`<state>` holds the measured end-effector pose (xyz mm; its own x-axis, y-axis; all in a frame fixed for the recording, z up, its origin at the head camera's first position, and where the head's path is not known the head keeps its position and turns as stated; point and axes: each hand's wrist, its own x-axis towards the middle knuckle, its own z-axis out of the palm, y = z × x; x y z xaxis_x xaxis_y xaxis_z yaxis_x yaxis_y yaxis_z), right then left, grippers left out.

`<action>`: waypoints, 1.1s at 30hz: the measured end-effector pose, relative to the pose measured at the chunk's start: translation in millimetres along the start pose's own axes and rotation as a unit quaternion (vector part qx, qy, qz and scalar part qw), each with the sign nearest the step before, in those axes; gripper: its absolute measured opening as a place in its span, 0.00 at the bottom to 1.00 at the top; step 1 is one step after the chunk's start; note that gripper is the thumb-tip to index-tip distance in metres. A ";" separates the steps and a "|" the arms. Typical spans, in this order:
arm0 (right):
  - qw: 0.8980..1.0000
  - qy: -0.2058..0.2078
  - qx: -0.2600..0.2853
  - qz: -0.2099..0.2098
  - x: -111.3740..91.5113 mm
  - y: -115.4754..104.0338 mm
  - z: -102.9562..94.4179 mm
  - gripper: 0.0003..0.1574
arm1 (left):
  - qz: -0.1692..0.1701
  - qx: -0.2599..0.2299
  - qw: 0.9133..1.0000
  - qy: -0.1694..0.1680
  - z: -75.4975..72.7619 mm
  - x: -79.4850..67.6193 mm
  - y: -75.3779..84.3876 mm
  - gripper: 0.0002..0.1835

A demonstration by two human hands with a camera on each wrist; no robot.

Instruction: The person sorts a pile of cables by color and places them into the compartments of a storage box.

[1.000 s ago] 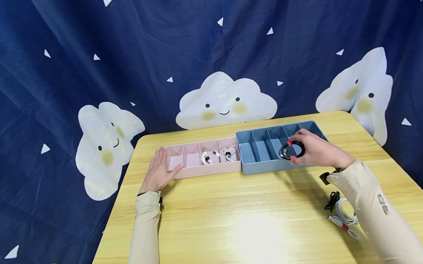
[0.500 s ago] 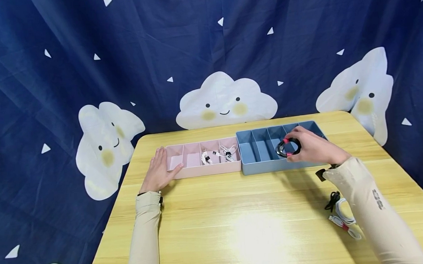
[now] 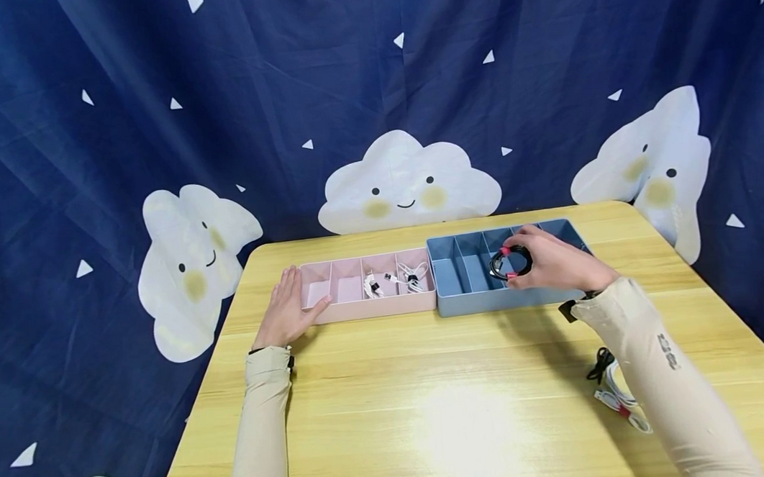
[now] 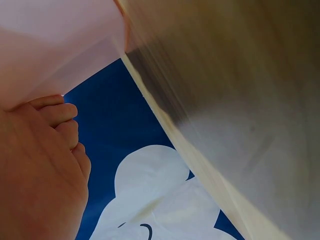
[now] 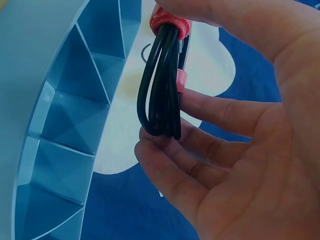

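Note:
My right hand pinches a coiled black cable bound with red straps, holding it above the blue divided box. In the right wrist view, thumb and fingers grip the coil near its red strap, with the box's compartments to the left. My left hand lies with straight fingers against the left end of the pink divided box, its thumb over the front wall. Inside the pink box, white cables with black ties lie in the two right compartments.
Right of centre on the wooden table lie a small black cable and white cables, partly hidden by my right sleeve. The boxes stand end to end near the back edge. A dark blue cloud-print curtain hangs behind.
My right hand has moved left over the blue box, carrying the black cable with it. The left hand and the pink box have stayed in place.

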<state>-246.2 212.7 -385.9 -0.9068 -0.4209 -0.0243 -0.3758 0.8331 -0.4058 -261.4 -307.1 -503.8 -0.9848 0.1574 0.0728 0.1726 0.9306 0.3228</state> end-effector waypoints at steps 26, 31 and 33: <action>0.999 0.002 0.012 -0.036 25.6 -13.9 6.3 0.41 | 0.004 0.005 1.000 0.008 3.9 1.0 -2.1 0.60; 0.999 -0.004 0.010 -0.035 30.7 -16.6 7.0 0.42 | 0.009 0.011 1.000 0.013 4.0 2.4 -3.0 0.60; 0.999 -0.008 0.010 -0.033 32.8 -17.4 7.3 0.42 | 0.009 0.014 1.000 0.013 4.0 2.5 -3.5 0.60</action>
<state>-268.0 181.7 -386.2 -0.8771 -0.4802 -0.0118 -0.4301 0.7961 -0.4257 -264.5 -308.7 -508.5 -0.9806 0.1666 0.1030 0.1901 0.9363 0.2953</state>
